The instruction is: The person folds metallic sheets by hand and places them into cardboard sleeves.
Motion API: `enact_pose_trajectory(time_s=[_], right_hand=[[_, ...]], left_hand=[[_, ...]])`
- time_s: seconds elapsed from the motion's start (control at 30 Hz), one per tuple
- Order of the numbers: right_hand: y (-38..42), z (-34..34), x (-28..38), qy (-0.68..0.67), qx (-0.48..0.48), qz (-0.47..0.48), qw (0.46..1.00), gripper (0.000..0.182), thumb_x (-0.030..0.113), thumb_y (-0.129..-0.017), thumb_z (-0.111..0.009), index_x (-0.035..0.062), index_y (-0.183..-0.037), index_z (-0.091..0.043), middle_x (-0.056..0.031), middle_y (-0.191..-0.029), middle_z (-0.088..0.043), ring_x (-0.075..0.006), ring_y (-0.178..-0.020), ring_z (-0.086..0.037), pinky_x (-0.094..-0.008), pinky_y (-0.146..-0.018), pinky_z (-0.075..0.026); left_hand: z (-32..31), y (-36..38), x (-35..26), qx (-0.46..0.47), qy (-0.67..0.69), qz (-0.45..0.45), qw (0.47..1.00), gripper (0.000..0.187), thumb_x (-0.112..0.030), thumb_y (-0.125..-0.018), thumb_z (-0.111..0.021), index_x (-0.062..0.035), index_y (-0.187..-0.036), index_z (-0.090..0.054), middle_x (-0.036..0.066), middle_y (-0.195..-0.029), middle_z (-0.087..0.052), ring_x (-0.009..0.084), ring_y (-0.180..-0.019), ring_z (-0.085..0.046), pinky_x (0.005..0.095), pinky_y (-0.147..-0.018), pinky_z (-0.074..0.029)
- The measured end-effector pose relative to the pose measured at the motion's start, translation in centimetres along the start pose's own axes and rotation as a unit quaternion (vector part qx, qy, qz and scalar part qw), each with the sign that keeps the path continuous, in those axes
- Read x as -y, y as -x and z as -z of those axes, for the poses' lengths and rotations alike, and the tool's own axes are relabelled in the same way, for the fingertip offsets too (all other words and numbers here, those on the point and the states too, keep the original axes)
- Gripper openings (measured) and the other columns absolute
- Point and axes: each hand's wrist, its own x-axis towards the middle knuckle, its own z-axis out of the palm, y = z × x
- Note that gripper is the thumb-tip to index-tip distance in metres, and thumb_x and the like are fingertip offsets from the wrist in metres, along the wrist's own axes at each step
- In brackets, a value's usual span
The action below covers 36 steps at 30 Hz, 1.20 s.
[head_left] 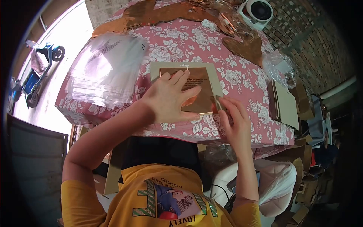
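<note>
A flat copper-coloured packet [202, 90] with small dark print lies on a beige card [216, 77] near the table's front edge. My left hand [170, 94] rests on the packet, its fingers stretched out and spread. At the packet's lower right corner, my right hand [235, 117] is closed, thumb and fingers pinching a folded, shiny edge of film [218, 104]. The fingertips partly hide what is held there. The left hand covers much of the packet's left half.
A stack of clear plastic bags [107, 72] lies left on the flowered tablecloth [174, 41]. Copper-coloured sheets [166, 14] run along the back, with another piece [244, 47] at right. Beige boards [285, 106] stand at the right edge. A white fan-like device [259, 10] is behind.
</note>
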Motion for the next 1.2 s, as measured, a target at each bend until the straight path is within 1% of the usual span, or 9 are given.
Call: enact_pose_trajectory(time_s=[0.03, 0.1, 0.17, 0.2, 0.3, 0.6, 0.93, 1.13, 1.2], right_hand=[[0.5, 0.4, 0.5, 0.005, -0.016, -0.010, 1.000, 0.029, 0.003, -0.085, -0.068, 0.0036, -0.114, -0.066, -0.0104, -0.110, -0.063, -0.0291, -0.097, -0.060, -0.0385, -0.083, -0.049], [1.6, 0.8, 1.8, 0.023, -0.006, 0.040, 0.999, 0.026, 0.000, -0.081, -0.071, 0.0048, -0.107, -0.069, -0.0084, -0.103, -0.065, -0.0275, -0.091, -0.062, -0.0373, -0.080, -0.050], [2.7, 0.3, 2.9, 0.013, 0.015, 0.069, 0.997, 0.026, 0.004, -0.077, -0.076, 0.0064, -0.103, -0.070, -0.0057, -0.100, -0.065, -0.0252, -0.088, -0.061, -0.0361, -0.076, -0.051], [3.1, -0.2, 3.3, 0.009, 0.021, 0.063, 0.998, 0.026, 0.004, -0.077, -0.076, 0.0064, -0.103, -0.070, -0.0057, -0.100, -0.065, -0.0252, -0.088, -0.061, -0.0361, -0.076, -0.051], [3.1, -1.7, 3.7, 0.034, 0.013, 0.088, 0.995, 0.029, 0.009, -0.075, -0.079, 0.0079, -0.103, -0.070, -0.0035, -0.098, -0.063, -0.0234, -0.086, -0.059, -0.0349, -0.073, -0.050], [3.2, -2.8, 3.4, 0.094, 0.003, 0.156, 0.983, 0.039, 0.017, -0.072, -0.081, 0.0110, -0.110, -0.070, -0.0007, -0.097, -0.061, -0.0200, -0.084, -0.058, -0.0338, -0.071, -0.049], [2.7, -2.1, 4.0, 0.065, 0.056, 0.122, 0.989, 0.033, 0.014, -0.076, -0.078, 0.0094, -0.108, -0.069, -0.0016, -0.098, -0.060, -0.0212, -0.086, -0.058, -0.0334, -0.073, -0.049], [2.9, -2.3, 3.9, 0.076, 0.044, 0.162, 0.983, 0.032, 0.013, -0.077, -0.074, 0.0098, -0.109, -0.068, -0.0013, -0.098, -0.059, -0.0202, -0.088, -0.058, -0.0332, -0.074, -0.049], [2.7, -2.3, 4.0, 0.063, 0.034, 0.152, 0.986, 0.033, 0.007, -0.073, -0.080, 0.0106, -0.104, -0.070, -0.0019, -0.094, -0.061, -0.0219, -0.081, -0.057, -0.0340, -0.066, -0.048]], left_hand=[[-0.1, 0.0, 0.2, -0.009, 0.004, -0.013, 1.000, 0.079, -0.071, -0.083, -0.052, -0.0184, -0.143, -0.049, 0.028, -0.148, -0.039, 0.0348, -0.133, -0.043, 0.0427, -0.102, -0.039], [-0.4, 0.1, 0.9, -0.012, 0.014, -0.023, 1.000, 0.080, -0.071, -0.083, -0.054, -0.0176, -0.142, -0.049, 0.028, -0.147, -0.039, 0.0349, -0.132, -0.044, 0.0429, -0.101, -0.040], [-0.8, 0.4, 1.6, -0.075, -0.005, -0.096, 0.993, 0.077, -0.070, -0.085, -0.050, -0.0142, -0.138, -0.053, 0.030, -0.141, -0.045, 0.0319, -0.129, -0.046, 0.0363, -0.097, -0.040], [-1.1, 0.4, 2.0, -0.157, 0.010, -0.135, 0.978, 0.073, -0.066, -0.084, -0.057, -0.0112, -0.131, -0.059, 0.031, -0.132, -0.053, 0.0330, -0.119, -0.055, 0.0359, -0.093, -0.042], [-1.2, 0.6, 1.9, -0.118, 0.022, -0.121, 0.985, 0.071, -0.064, -0.084, -0.059, -0.0150, -0.136, -0.056, 0.030, -0.139, -0.047, 0.0353, -0.123, -0.053, 0.0414, -0.093, -0.045], [-1.2, 1.0, 1.5, -0.124, 0.028, -0.113, 0.985, 0.062, -0.059, -0.088, -0.056, -0.0151, -0.131, -0.059, 0.029, -0.137, -0.050, 0.0342, -0.120, -0.055, 0.0410, -0.090, -0.046], [-1.2, 1.1, 1.4, -0.156, 0.030, -0.128, 0.979, 0.057, -0.053, -0.087, -0.061, -0.0141, -0.129, -0.062, 0.030, -0.138, -0.049, 0.0331, -0.119, -0.055, 0.0399, -0.089, -0.045], [-1.1, 1.4, 1.3, -0.153, 0.046, -0.127, 0.979, 0.057, -0.053, -0.088, -0.061, -0.0135, -0.129, -0.062, 0.031, -0.140, -0.047, 0.0331, -0.119, -0.055, 0.0393, -0.088, -0.045], [-0.9, 1.5, 1.2, -0.129, 0.048, -0.121, 0.983, 0.057, -0.052, -0.088, -0.060, -0.0137, -0.131, -0.061, 0.031, -0.141, -0.045, 0.0333, -0.120, -0.054, 0.0394, -0.089, -0.044]])
